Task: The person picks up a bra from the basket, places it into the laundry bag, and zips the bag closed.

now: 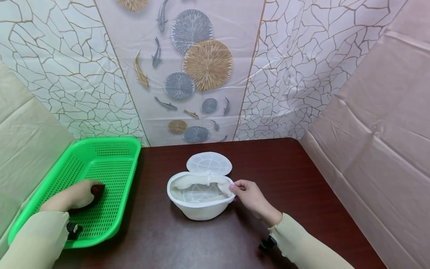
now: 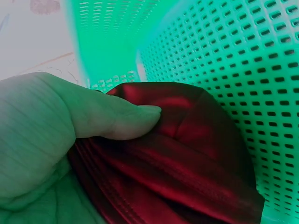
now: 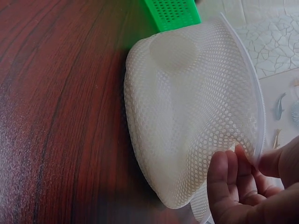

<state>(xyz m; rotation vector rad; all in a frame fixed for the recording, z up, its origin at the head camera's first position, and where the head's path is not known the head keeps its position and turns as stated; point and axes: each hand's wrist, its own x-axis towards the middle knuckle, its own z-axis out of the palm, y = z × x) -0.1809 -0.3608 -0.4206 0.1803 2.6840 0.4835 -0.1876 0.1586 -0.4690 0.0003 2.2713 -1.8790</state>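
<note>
My left hand (image 1: 75,194) is down inside a green plastic basket (image 1: 135,164), gripping a folded dark red satin garment (image 2: 187,154). In the left wrist view the thumb presses on its top and stitched seams run along the folds; the garment's full shape is hidden. A white mesh laundry bag (image 1: 201,212) stands upright on the table, its oval mouth unzipped and its round mesh lid (image 1: 209,162) folded back behind it. At the right end of the mouth, my right hand (image 1: 251,198) pinches the zippered rim (image 3: 256,100) between thumb and fingers.
The dark brown wooden table (image 1: 275,168) carries both the basket, at the left, and the bag, near the middle. A patterned sheet (image 1: 289,74) hangs along the back, and plain beige cloth (image 1: 379,112) closes off the right side.
</note>
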